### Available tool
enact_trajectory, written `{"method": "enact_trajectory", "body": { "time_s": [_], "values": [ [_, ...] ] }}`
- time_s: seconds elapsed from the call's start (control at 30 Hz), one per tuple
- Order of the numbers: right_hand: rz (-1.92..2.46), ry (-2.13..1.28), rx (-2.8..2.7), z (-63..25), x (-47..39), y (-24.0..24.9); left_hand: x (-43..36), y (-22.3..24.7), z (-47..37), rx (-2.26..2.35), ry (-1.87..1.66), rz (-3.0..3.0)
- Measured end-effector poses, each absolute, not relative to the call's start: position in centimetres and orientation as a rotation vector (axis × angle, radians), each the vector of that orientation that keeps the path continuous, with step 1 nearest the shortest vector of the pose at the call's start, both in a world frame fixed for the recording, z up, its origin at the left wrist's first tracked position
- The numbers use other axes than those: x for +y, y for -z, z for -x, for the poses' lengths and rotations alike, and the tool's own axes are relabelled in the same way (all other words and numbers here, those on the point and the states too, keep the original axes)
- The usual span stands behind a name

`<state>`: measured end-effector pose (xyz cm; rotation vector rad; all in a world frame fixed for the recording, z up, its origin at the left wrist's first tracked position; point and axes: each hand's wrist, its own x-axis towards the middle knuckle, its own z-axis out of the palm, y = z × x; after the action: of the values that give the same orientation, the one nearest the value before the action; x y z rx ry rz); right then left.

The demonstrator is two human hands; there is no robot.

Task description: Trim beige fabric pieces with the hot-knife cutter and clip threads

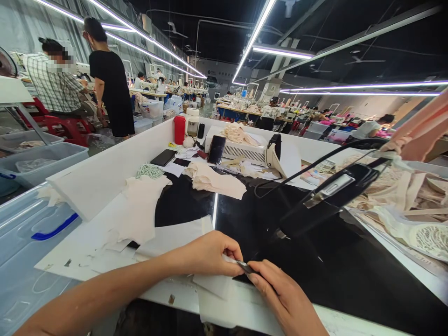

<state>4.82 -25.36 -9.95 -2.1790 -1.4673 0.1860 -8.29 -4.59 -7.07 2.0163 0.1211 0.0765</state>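
Note:
Near the front edge of the table, my left hand (213, 254) pinches a small piece of white material (229, 258). My right hand (280, 291) is closed on a small dark metal tool (246, 267), whose tip meets the white piece between both hands. White sheets (219, 284) lie under and beside my left hand. Left of the hands, cream fabric pieces (140, 207) are spread out. Another stack of cream fabric (215, 179) rests on the black surface (245, 219) farther back.
A black machine arm (329, 196) juts over the table from the right, near a heap of beige fabric (413, 191). Phones (216, 149), a red cup (179, 129) and a jar stand at the back. Plastic bins (42, 163) are left; a person in black (110, 84) stands beyond.

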Motion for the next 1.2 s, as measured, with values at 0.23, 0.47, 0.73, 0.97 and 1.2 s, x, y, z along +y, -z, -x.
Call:
{"method": "enact_trajectory", "body": {
  "time_s": [0.23, 0.47, 0.73, 0.97, 1.2],
  "values": [
    [2.154, -0.249, -1.425, -4.7, -25.3, 10.2, -4.7, 6.9, 8.4, 0.127, -0.056, -2.015],
    [2.136, -0.278, -1.426, -4.8, -25.2, 10.2, -4.7, 6.9, 8.3, 0.131, -0.054, -2.020],
    [2.061, -0.249, -1.348, -3.9, -25.0, 10.2, -4.7, 7.0, 8.3, 0.113, -0.058, -2.016],
    [2.082, -0.313, -1.317, -3.7, -24.8, 10.2, -4.7, 6.8, 8.3, 0.139, -0.018, -2.010],
    [2.015, -0.201, -1.286, -4.2, -25.6, 10.8, -4.7, 7.4, 8.4, 0.109, -0.044, -1.961]
  ]
}}
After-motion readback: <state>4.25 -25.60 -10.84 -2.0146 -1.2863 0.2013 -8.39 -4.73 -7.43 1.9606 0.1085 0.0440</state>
